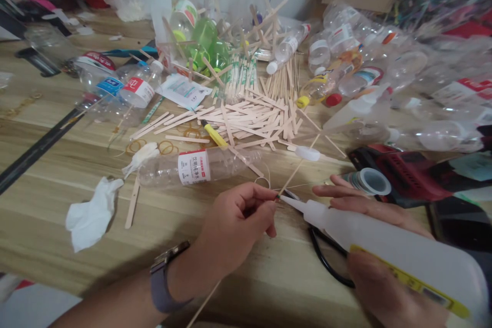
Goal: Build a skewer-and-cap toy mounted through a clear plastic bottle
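Observation:
My left hand (234,225), a watch on its wrist, pinches a thin bamboo skewer (295,170) between thumb and forefinger. The skewer slants up and away to the right, and a thin stick shows below the hand too. My right hand (388,287) is wrapped round a white squeeze glue bottle (407,241) with a yellow label, tilted on its side. Its pointed nozzle (291,202) meets the skewer at my left fingertips; a small dark spot shows there. Behind the nozzle lie scissors (326,246) with black handles, partly hidden by the bottle.
A clear plastic bottle (165,170) lies beyond my left hand, near crumpled tissue (92,215). Farther back are a heap of wooden craft sticks (246,120), a yellow cutter (214,134) and many plastic bottles (342,36). A red-and-black power tool (403,169) and a tape roll (371,181) sit right.

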`<act>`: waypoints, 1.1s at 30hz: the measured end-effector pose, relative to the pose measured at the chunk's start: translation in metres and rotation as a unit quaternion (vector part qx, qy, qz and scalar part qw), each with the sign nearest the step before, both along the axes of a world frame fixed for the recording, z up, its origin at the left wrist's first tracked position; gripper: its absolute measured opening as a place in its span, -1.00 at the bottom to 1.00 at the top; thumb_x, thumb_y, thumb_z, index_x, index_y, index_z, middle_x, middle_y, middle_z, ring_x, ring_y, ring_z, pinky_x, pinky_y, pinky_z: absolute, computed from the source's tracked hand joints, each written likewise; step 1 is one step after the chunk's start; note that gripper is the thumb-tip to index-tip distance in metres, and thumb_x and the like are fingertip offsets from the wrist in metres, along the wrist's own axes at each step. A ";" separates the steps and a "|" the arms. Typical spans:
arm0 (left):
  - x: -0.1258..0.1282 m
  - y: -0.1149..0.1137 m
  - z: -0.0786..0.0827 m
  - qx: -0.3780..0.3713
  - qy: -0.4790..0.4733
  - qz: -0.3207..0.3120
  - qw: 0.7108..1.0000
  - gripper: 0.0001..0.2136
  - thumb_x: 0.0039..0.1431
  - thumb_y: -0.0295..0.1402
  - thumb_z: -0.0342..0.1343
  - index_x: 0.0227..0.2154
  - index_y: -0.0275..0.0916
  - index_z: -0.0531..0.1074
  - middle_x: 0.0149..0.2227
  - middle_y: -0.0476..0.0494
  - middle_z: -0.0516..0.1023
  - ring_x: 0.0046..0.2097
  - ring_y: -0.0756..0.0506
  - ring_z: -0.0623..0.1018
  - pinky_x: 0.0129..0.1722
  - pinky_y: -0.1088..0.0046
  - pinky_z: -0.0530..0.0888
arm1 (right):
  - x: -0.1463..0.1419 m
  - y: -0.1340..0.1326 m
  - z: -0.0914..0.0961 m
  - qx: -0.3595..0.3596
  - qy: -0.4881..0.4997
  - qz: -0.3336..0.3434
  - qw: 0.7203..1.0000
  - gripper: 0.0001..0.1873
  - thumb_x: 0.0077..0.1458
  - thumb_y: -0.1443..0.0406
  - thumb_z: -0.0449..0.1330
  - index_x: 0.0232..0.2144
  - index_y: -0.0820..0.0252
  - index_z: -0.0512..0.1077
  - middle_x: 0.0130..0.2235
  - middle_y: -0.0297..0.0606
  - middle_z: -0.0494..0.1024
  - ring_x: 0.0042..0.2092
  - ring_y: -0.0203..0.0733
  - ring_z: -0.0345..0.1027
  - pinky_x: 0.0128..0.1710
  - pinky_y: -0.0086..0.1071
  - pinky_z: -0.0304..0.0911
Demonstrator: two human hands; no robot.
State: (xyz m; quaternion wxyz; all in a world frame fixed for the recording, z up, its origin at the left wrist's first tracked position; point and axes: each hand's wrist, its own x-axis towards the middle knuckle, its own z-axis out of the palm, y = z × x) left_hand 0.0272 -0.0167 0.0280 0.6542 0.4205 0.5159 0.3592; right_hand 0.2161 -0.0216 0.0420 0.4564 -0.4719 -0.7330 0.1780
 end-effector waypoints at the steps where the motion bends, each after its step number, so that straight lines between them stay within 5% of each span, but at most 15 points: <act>1: 0.000 0.000 0.000 0.002 0.001 -0.001 1.000 -0.86 0.09 -0.33 0.11 -0.31 -0.25 0.46 -0.62 0.08 0.45 -0.53 0.06 0.39 -0.52 0.59 0.29 | 0.001 0.000 -0.001 0.004 -0.005 0.019 1.000 -0.67 0.11 -0.01 0.14 -0.22 0.05 0.45 -0.22 -0.20 0.64 -0.11 0.07 0.53 0.08 0.06 0.31; 15: -0.001 0.000 0.000 0.001 0.006 -0.007 1.000 -0.85 0.13 -0.31 0.09 -0.29 -0.25 0.48 -0.60 0.05 0.47 -0.53 0.05 0.38 -0.53 0.57 0.27 | 0.000 0.000 -0.009 0.039 -0.004 0.037 0.999 -0.69 0.12 0.07 0.15 -0.15 0.07 0.45 -0.19 -0.20 0.62 -0.11 0.06 0.53 0.09 0.04 0.29; 33: -0.003 -0.002 0.001 -0.002 0.028 -0.027 0.999 -0.81 0.16 -0.27 0.06 -0.26 -0.22 0.49 -0.59 0.05 0.48 -0.56 0.05 0.30 -0.55 0.55 0.21 | 0.004 -0.002 0.004 0.000 -0.043 0.051 0.998 -0.72 0.05 0.12 0.23 -0.17 0.05 0.48 -0.22 -0.22 0.62 -0.14 0.11 0.53 0.06 0.10 0.31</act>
